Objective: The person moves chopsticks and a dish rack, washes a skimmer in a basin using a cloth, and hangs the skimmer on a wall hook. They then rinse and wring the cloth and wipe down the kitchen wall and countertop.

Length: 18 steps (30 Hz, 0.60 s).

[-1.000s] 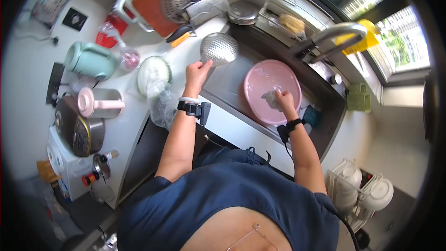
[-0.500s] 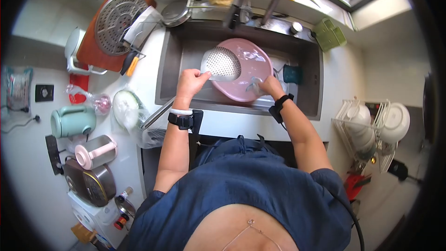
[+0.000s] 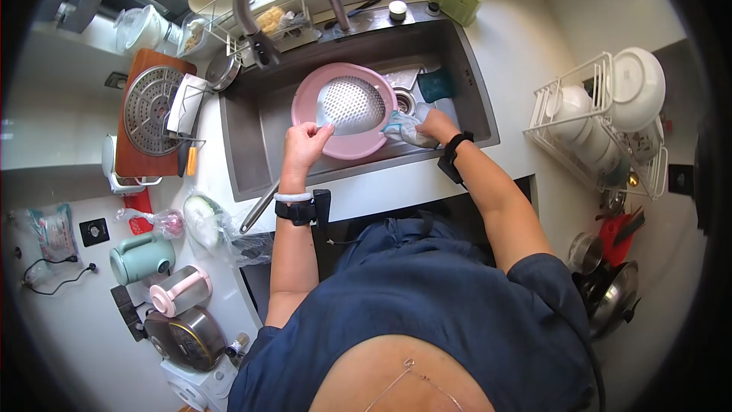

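Note:
My left hand [image 3: 303, 149] is closed, its thumb and fingers pinching the edge of a metal skimmer [image 3: 352, 104] with a perforated bowl. The bowl is over the pink basin [image 3: 303, 101]. The skimmer's long handle [image 3: 261, 207] shows past my left wrist, reaching over the sink's front edge. A wet-looking white and blue cloth [image 3: 404, 130] is bunched in my closed right hand [image 3: 437, 128], beside the basin's right rim. Both hands are over the dark sink [image 3: 255, 126], where the basin sits.
The faucet [image 3: 263, 49] arches over the sink from behind. A dark green container [image 3: 435, 85] stands at the sink's right, near the drain [image 3: 404, 99]. A dish rack [image 3: 537, 118] with white bowls is at right; a bagged melon [image 3: 201, 210] lies at left.
The view has turned, shifting the sink leftward in the picture. My right hand has drawn the cloth from over the basin's edge to its right side. The skimmer stays in my left hand.

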{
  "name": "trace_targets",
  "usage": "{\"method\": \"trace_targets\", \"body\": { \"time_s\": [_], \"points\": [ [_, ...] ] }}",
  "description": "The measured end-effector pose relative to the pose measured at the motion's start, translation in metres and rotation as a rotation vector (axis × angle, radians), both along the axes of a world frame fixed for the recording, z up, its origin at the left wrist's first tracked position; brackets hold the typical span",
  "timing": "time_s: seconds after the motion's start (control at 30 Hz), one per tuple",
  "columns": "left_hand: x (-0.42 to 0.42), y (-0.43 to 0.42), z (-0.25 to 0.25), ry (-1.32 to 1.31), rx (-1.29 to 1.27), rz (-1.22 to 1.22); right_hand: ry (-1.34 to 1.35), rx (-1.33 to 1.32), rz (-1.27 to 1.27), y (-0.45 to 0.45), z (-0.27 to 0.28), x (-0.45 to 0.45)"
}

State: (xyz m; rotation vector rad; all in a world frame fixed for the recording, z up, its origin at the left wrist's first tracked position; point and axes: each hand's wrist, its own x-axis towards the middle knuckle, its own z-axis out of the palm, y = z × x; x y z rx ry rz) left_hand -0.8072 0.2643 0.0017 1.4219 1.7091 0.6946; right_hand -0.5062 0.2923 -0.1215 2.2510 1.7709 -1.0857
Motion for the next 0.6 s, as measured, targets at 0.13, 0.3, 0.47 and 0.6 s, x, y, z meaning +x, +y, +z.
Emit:
{"method": "trace_targets", "body": {
  "time_s": [0.13, 0.3, 0.47, 0.6],
  "points": [
    [0.031, 0.001, 0.008, -0.005, -0.007, -0.032, -0.039, 0.026, 0.127, -0.004, -0.022, 0.016],
    [0.059, 0.005, 0.026, 0.053, 0.045, -0.122, 0.146, 0.062, 0.228, -0.001, -0.014, 0.037],
    [0.089, 0.012, 0.055, 0.114, 0.171, -0.274, 0.738, 0.217, -0.532, 0.004, 0.076, 0.047],
    [0.103, 0.018, 0.079, 0.187, 0.241, -0.463, 0.726, 0.911, -0.065, -0.016, 0.133, 0.047]
  ]
}}
